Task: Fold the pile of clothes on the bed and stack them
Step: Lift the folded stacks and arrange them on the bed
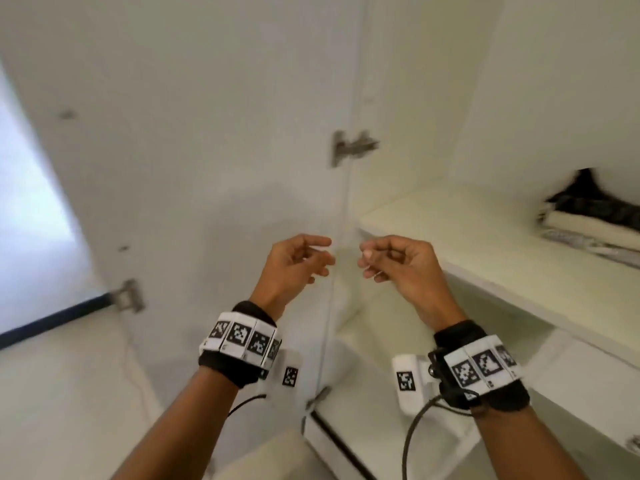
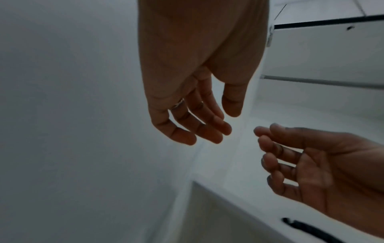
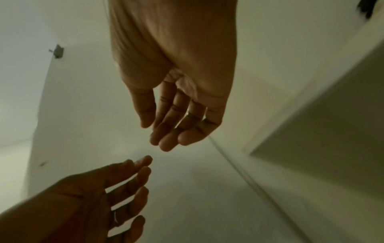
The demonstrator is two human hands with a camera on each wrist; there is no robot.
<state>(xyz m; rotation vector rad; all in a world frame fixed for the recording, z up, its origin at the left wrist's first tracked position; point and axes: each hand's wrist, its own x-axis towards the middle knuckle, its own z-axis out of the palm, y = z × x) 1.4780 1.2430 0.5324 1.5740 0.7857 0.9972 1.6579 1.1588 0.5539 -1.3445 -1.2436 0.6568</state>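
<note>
Both hands hang empty in front of an open white wardrobe. The left hand (image 1: 294,263) and the right hand (image 1: 403,263) face each other, palms inward, their fingers (image 2: 204,129) loosely curled and slightly spread, fingertips near one another but apart, holding nothing. Each wrist carries a black band with square printed markers (image 1: 242,336). The folded clothes (image 1: 588,220) sit stacked on the wardrobe shelf (image 1: 460,237), well to the right of the hands; a dark patterned piece seems to lie on top of paler ones, though blur hides the details. The wardrobe door (image 1: 194,133) stands open, with a metal hinge (image 1: 351,147) at its edge.
</note>
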